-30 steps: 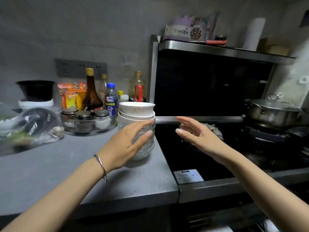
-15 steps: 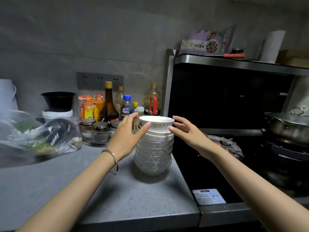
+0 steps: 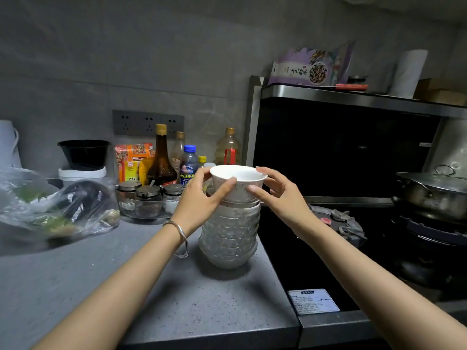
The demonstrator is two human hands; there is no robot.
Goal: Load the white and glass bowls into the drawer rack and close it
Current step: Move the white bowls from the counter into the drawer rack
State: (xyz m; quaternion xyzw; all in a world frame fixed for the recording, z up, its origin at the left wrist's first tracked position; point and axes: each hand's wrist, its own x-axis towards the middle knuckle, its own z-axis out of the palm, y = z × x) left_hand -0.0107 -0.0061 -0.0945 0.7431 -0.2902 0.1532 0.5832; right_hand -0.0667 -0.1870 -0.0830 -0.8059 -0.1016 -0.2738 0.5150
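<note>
A stack of bowls stands on the grey counter (image 3: 177, 299) next to the stove. Its lower part is several patterned glass bowls (image 3: 228, 238); white bowls sit on top. The topmost white bowl (image 3: 238, 178) is raised a little above the rest, gripped from both sides. My left hand (image 3: 202, 198) holds its left side, thumb on the front wall, fingers behind the rim. My right hand (image 3: 275, 190) holds its right side the same way. The drawer rack is not in view.
Behind the stack stand sauce bottles (image 3: 161, 160), a glass tray of spice jars (image 3: 149, 198) and a plastic bag of vegetables (image 3: 58, 208). To the right lie a black stovetop (image 3: 290, 261), a pressure-cooker lid (image 3: 338, 223) and a lidded steel pot (image 3: 434, 193).
Both hands closed in on the top of the stack and took hold of the top white bowl, which now sits slightly higher than the bowls under it. The camera came closer.
</note>
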